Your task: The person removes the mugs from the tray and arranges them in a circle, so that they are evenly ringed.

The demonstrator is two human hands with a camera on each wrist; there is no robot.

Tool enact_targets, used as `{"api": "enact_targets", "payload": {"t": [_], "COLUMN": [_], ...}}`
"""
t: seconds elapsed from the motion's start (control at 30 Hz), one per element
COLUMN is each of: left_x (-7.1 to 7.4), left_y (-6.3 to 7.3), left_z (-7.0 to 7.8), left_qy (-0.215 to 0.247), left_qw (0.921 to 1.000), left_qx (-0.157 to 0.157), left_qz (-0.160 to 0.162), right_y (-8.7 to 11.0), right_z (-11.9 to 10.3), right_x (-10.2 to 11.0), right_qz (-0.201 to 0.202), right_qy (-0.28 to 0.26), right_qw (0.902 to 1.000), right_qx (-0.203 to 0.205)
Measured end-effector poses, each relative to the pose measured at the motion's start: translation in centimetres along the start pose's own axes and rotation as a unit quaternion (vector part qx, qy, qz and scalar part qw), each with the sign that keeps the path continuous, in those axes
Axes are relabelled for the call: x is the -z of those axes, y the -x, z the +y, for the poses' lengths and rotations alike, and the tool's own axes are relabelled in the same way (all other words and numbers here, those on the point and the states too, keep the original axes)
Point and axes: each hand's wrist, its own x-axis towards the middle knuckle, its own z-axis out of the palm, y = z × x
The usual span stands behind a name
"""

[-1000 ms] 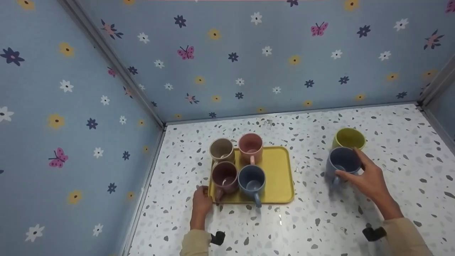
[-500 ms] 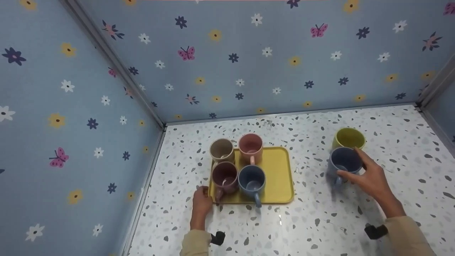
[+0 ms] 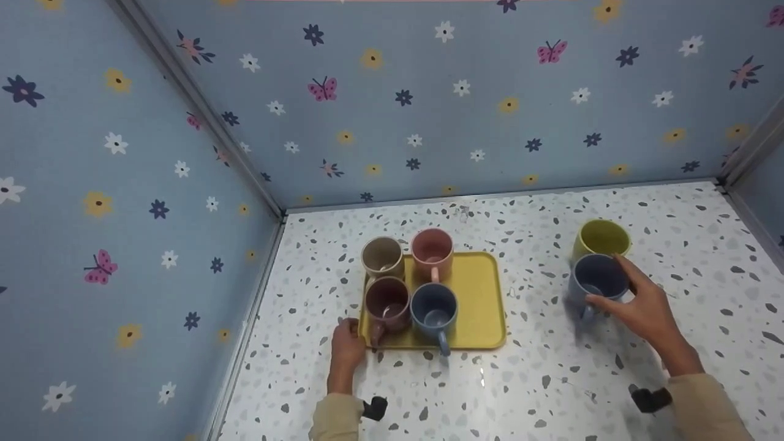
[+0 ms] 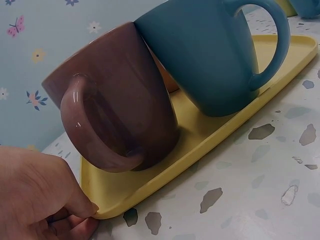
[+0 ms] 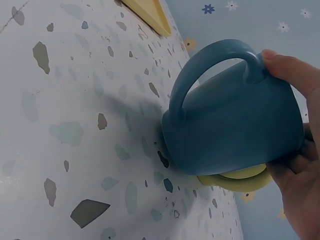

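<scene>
My right hand (image 3: 650, 312) grips a blue mug (image 5: 235, 115) near its rim, the thumb beside the top of the handle. I cannot tell whether its base touches the table. A yellow-green mug (image 3: 604, 237) stands right behind it, partly hidden. At the front left corner of a yellow tray (image 3: 481, 303), my left hand (image 3: 348, 344) pinches the edge, thumb on the rim and fingers curled below. On that tray stand a brown-purple mug (image 4: 120, 100), another blue mug (image 3: 434, 309), a pink mug (image 3: 432, 251) and a beige mug (image 3: 382, 257).
The speckled white table (image 3: 539, 373) runs back to a flowered blue wall (image 3: 429, 122). Another flowered panel (image 3: 153, 245) rises along the left side. Bare tray surface shows on the tray's right part, and speckled tabletop lies between the tray and the right-hand mugs.
My right hand and the blue mug in it have shifted slightly to the right, in front of the yellow-green mug. The left hand and the tray stay where they were.
</scene>
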Motion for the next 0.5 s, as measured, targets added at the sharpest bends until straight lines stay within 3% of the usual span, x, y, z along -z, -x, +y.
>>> {"api": "enact_targets", "payload": {"t": [0.2,0.5], "left_x": [-0.05,-0.03], "left_y": [0.04,-0.16], "left_z": [-0.05,-0.2], "left_qy": [0.001,0.005], "left_qw": [1.0,0.9999], "left_qx": [-0.008,0.009], "left_qz": [0.002,-0.005], "right_y": [0.04,0.33], "right_z": [0.06,0.49], "right_x": [-0.01,-0.15], "right_qz": [0.01,0.038], "right_qy": [0.001,-0.011], "right_qw": [0.9999,0.9992], "right_qx": [-0.004,-0.008]}}
